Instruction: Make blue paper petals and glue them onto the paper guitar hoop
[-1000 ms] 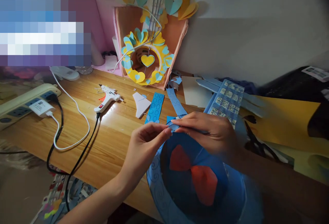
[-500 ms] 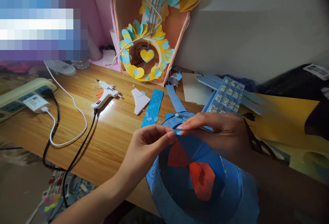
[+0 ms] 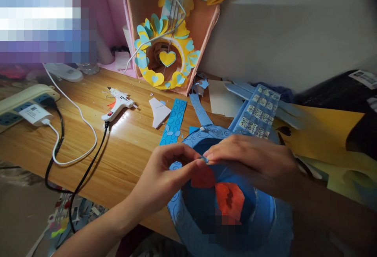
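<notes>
"What's in those fingers?"

"A small blue piece (image 3: pixel 204 159), held over the round blue frame (image 3: pixel 176 200), near the red bow (image 3: pixel 237 199). The left hand (image 3: pixel 167 170) pinches it between thumb and fingers. The right hand (image 3: pixel 256 160) has fingertips at its other end; whether that grip is closed, I can't tell from here."

"Any trick to it?"

"I'd steady it with the left and let the right work lightly, or it may crease. The glue gun (image 3: pixel 119 103) lies well apart on the table (image 3: pixel 138 131), safely clear."
</notes>
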Demonstrator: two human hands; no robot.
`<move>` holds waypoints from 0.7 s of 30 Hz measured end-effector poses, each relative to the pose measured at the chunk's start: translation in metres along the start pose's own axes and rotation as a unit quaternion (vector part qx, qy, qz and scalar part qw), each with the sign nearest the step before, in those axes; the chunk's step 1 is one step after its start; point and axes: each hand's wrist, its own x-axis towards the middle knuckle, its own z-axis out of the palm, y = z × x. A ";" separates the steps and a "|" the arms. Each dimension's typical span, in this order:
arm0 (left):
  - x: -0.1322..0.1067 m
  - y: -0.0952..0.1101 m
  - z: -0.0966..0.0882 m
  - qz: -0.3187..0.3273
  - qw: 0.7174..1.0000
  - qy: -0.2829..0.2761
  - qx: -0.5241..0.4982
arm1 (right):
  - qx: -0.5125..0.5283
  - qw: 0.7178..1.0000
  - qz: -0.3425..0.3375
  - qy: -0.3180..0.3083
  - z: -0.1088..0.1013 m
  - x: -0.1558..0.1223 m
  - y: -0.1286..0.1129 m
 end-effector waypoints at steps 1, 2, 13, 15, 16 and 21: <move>-0.001 0.001 0.000 -0.001 1.000 -0.001 0.005 | 0.008 1.000 0.006 -0.002 -0.001 0.000 0.000; -0.001 0.002 0.000 0.002 1.000 0.001 0.015 | 0.013 1.000 0.010 -0.003 -0.002 0.000 0.000; 0.001 -0.002 0.006 0.062 0.989 -0.007 0.136 | -0.038 0.999 0.010 0.003 0.008 -0.013 -0.002; 0.010 -0.011 0.002 0.086 0.979 0.021 0.182 | -0.050 0.995 0.082 0.027 0.007 -0.015 0.003; 0.015 -0.017 0.000 0.101 0.971 0.044 0.211 | -0.061 0.989 0.130 0.040 0.006 -0.016 0.008; 0.034 -0.042 -0.010 0.132 0.910 0.120 0.374 | -0.100 0.955 0.266 0.084 0.008 -0.016 0.039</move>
